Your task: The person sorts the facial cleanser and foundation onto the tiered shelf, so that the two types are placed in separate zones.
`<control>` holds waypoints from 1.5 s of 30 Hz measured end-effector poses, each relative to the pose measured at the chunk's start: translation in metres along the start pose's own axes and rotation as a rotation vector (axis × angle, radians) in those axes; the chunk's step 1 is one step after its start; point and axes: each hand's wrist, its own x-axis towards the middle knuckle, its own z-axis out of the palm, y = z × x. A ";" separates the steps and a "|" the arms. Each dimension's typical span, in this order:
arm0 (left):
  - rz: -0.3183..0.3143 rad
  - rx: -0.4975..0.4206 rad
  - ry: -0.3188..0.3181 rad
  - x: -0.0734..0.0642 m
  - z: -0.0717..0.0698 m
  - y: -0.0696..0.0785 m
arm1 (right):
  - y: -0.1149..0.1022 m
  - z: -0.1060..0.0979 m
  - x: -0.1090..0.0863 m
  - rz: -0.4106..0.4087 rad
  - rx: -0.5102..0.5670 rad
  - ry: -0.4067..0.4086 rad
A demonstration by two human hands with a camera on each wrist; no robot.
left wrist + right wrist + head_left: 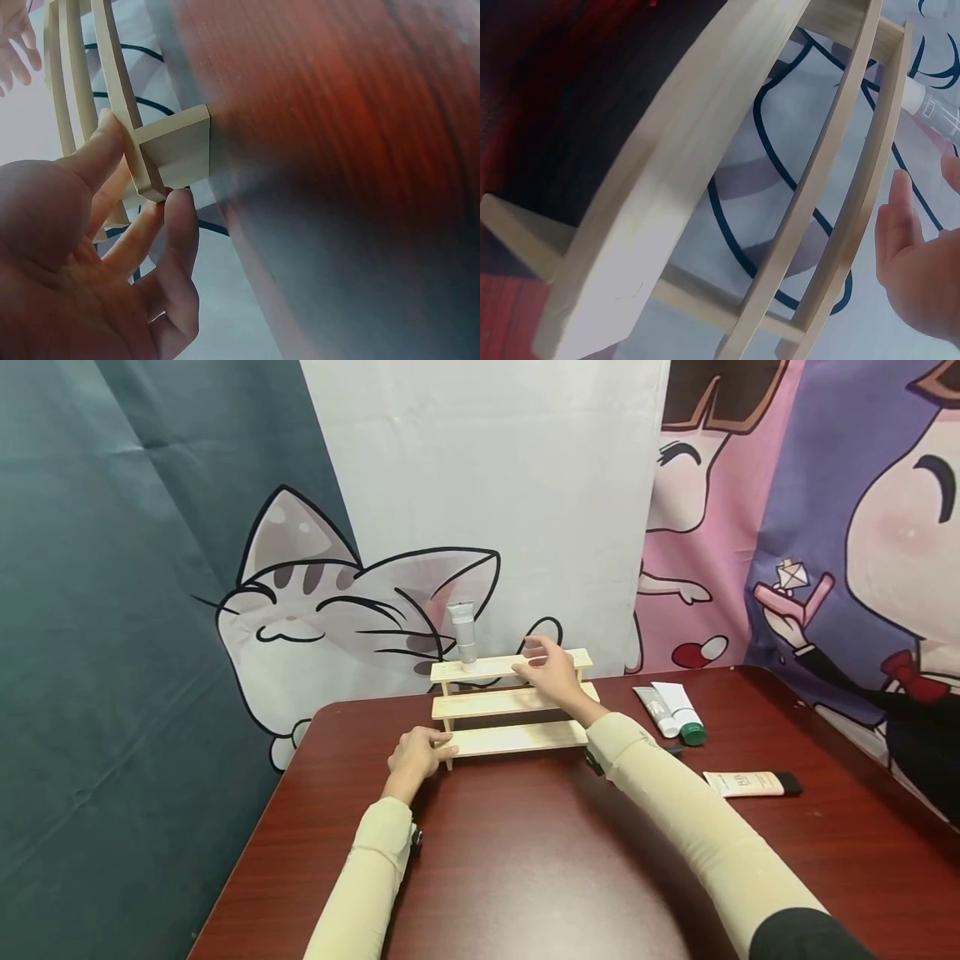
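A three-tier wooden display rack (517, 739) stands on the table. A clear tube (466, 639) stands upright on its top shelf, near the left end. With thumb above and fingers at the end and underside, my left hand (417, 755) pinches the left end of the lowest shelf (124, 97). My right hand (553, 672) is over the top shelf, right of the tube and apart from it, its fingers loosely bent around nothing. In the right wrist view the tube (937, 112) lies just beyond the right fingertips (901, 187).
Right of the rack lie a grey tube (656, 710) and a white tube with a green cap (680, 710), side by side. Closer in lies a pale pink tube with a black cap (750, 783). A printed cloth backdrop (510, 460) hangs behind the reddish-brown table (525, 877).
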 end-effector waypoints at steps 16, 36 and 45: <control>0.000 0.010 -0.006 -0.003 -0.001 0.001 | 0.010 -0.017 -0.018 0.031 0.038 0.010; 0.002 0.019 -0.001 -0.002 -0.002 0.001 | 0.017 -0.044 -0.036 0.084 -0.073 -0.030; 0.007 0.021 -0.005 -0.002 0.000 0.001 | 0.027 -0.059 -0.043 0.126 -0.109 -0.015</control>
